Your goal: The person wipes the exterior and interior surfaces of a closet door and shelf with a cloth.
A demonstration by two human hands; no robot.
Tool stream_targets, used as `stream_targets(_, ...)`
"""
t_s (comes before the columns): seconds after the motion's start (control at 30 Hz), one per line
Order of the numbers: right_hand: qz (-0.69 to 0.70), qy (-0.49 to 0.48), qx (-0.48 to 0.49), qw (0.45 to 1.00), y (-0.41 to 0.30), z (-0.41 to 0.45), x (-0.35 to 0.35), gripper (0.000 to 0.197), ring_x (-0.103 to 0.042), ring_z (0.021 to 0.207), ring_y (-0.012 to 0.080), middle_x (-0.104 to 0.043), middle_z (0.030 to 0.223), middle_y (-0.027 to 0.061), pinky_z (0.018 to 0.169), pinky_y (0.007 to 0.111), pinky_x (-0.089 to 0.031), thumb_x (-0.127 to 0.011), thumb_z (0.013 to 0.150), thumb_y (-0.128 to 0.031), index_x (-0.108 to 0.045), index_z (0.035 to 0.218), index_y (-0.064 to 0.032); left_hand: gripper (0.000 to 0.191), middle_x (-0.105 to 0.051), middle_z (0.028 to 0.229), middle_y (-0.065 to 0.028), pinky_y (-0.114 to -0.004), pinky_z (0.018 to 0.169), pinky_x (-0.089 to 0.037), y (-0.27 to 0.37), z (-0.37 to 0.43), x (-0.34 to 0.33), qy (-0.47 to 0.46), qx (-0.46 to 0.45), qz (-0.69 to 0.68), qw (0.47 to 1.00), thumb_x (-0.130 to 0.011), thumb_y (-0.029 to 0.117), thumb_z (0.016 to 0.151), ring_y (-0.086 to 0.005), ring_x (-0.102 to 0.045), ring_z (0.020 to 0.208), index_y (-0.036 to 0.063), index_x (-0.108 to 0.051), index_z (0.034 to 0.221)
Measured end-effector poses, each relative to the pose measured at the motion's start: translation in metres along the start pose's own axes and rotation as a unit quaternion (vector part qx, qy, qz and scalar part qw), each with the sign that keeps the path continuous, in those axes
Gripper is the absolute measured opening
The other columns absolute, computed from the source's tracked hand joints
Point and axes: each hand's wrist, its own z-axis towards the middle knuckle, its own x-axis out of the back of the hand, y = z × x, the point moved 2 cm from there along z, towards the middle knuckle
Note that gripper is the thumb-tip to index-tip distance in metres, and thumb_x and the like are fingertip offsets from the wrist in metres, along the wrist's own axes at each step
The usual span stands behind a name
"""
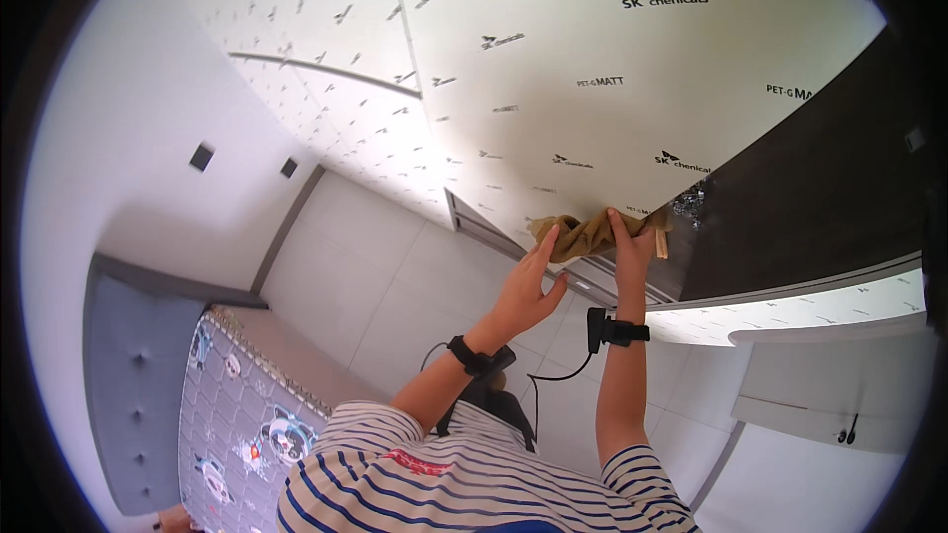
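Observation:
A crumpled brown cloth (581,238) lies against the lower edge of a pale cabinet door panel (548,133), which is covered in printed film. My right hand (633,246) grips the cloth near the door's free edge, thumb on top and some fingers hidden behind. My left hand (522,292) touches the cloth's left end with its fingertips, its thumb held apart below. A short tan piece (661,243) shows just right of my right hand; what it is, I cannot tell. Each wrist wears a black strap with a small device.
Dark cabinet interior (785,185) shows beyond the door edge, with a shiny crinkled item (689,203) inside. A low track (489,237) runs along the tiled floor (385,266). At left stands a bed with a patterned mattress (244,414); a white cabinet (815,400) is at right. Cables hang from my wrists.

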Motion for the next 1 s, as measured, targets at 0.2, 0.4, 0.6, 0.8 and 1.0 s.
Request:
stream_targets(0.2, -0.008, 0.030, 0.007, 0.999, -0.007, -0.079, -0.032, 0.037, -0.056, 0.093, 0.0148, -0.060, 0.105, 0.0103, 0.081, 0.027, -0.045, -0.073, 0.080, -0.016, -0.056, 0.105, 0.0063, 0.081, -0.044, 0.130, -0.0257, -0.040, 0.098, -0.037, 0.025, -0.062, 0.037, 0.068, 0.010, 0.068, 0.995, -0.065, 0.013, 0.082, -0.0386, -0.046, 0.119, -0.0011, -0.015, 0.143)
stream_targets(0.4, -0.065, 0.100, 0.068, 0.991, -0.015, -0.146, -0.065, 0.041, -0.060, 0.093, 0.0216, -0.062, 0.108, 0.0154, 0.083, 0.031, -0.047, -0.073, 0.079, -0.020, -0.059, 0.103, 0.0096, 0.092, -0.040, 0.134, -0.0252, -0.040, 0.100, -0.036, 0.057, -0.082, 0.074, 0.056, 0.015, 0.094, 0.994, -0.072, 0.026, 0.078, -0.0382, -0.042, 0.122, 0.0002, -0.013, 0.144)
stream_targets(0.6, 0.031, 0.008, 0.037, 0.999, -0.013, -0.209, -0.101, 0.045, -0.059, 0.101, 0.0214, -0.061, 0.112, 0.0151, 0.087, 0.034, -0.048, -0.069, 0.082, -0.015, -0.052, 0.118, 0.0075, 0.097, -0.040, 0.134, -0.0249, -0.040, 0.100, -0.036, 0.075, -0.081, 0.102, 0.047, 0.038, 0.048, 0.997, -0.075, 0.030, 0.074, -0.0386, -0.041, 0.122, 0.0017, -0.013, 0.144)
stream_targets(0.8, -0.099, -0.032, 0.071, 0.992, -0.021, -0.262, -0.147, 0.062, -0.058, 0.105, 0.0270, -0.054, 0.123, 0.0159, 0.084, 0.035, -0.049, -0.066, 0.084, -0.019, -0.035, 0.133, 0.0049, 0.094, -0.039, 0.133, -0.0264, -0.041, 0.098, -0.037, 0.053, -0.081, 0.147, 0.093, 0.046, 0.070, 0.992, -0.073, 0.024, 0.073, -0.0420, -0.042, 0.119, 0.0017, -0.015, 0.143)
stream_targets(1.0, -0.065, -0.008, 0.098, 0.993, -0.003, -0.297, -0.235, 0.068, -0.049, 0.119, 0.0250, -0.046, 0.133, 0.0160, 0.093, 0.036, -0.042, -0.066, 0.083, -0.026, -0.032, 0.136, 0.0005, 0.083, -0.049, 0.121, -0.0258, -0.042, 0.092, -0.042, 0.024, -0.097, 0.223, 0.114, -0.014, 0.076, 0.991, -0.065, 0.012, 0.073, -0.0429, -0.051, 0.106, 0.0020, -0.021, 0.142)
